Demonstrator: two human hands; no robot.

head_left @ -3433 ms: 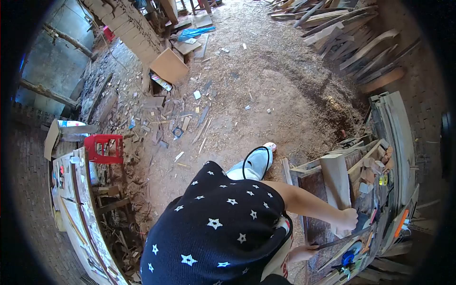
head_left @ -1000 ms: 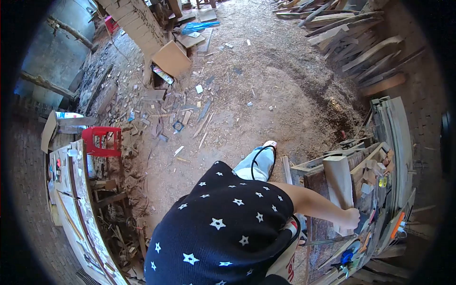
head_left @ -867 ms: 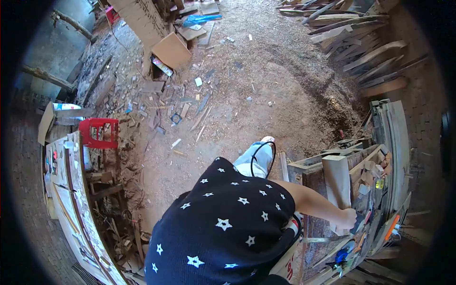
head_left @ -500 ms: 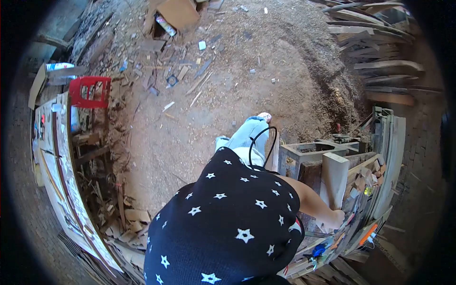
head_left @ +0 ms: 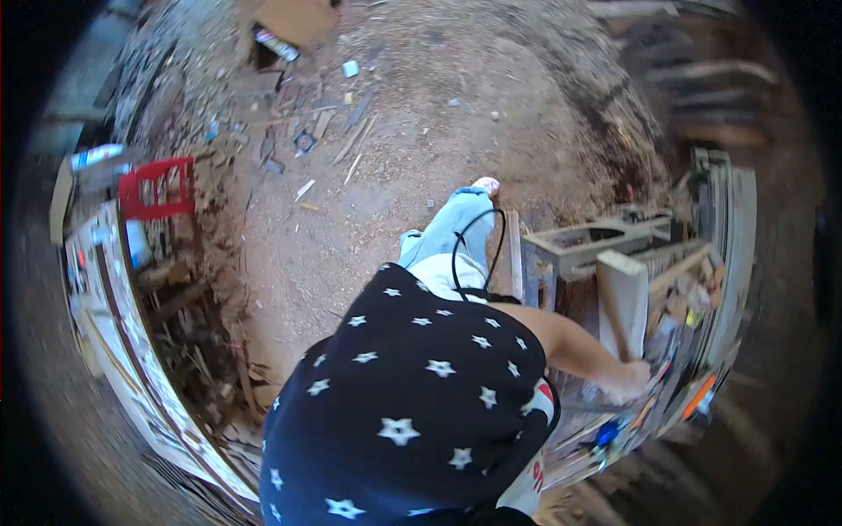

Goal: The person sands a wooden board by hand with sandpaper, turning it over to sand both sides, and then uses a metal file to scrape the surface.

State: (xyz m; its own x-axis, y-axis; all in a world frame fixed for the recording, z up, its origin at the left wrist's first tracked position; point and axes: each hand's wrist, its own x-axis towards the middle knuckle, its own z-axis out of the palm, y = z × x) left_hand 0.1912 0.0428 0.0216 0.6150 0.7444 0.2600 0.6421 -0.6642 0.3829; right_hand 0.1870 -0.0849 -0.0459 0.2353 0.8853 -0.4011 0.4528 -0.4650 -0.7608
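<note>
My right hand (head_left: 627, 382) reaches over the workbench at the right, beside the lower end of a thick pale wooden block (head_left: 624, 302). Its fingers are blurred, so I cannot make out whether they grip anything. Just below the hand, a blue object (head_left: 605, 434) sits among thin tools and strips on the bench. An orange tool or handle (head_left: 699, 396) lies further right, near the bench edge. Black cloth with white stars (head_left: 438, 368) covers my upper body and fills the lower middle. My left hand is out of sight.
A grey frame-like machine top (head_left: 605, 237) stands at the bench's far end, with wood offcuts (head_left: 702, 285) beside the block. At left are a long board-topped table (head_left: 132, 351) and a red plastic chair or stool (head_left: 158, 188). Scraps and a cardboard box (head_left: 298, 19) lie on the dusty floor.
The view has shifted and blurred. My right hand appears slightly higher, still by the block's lower end. The bench objects show no clear movement of their own.
</note>
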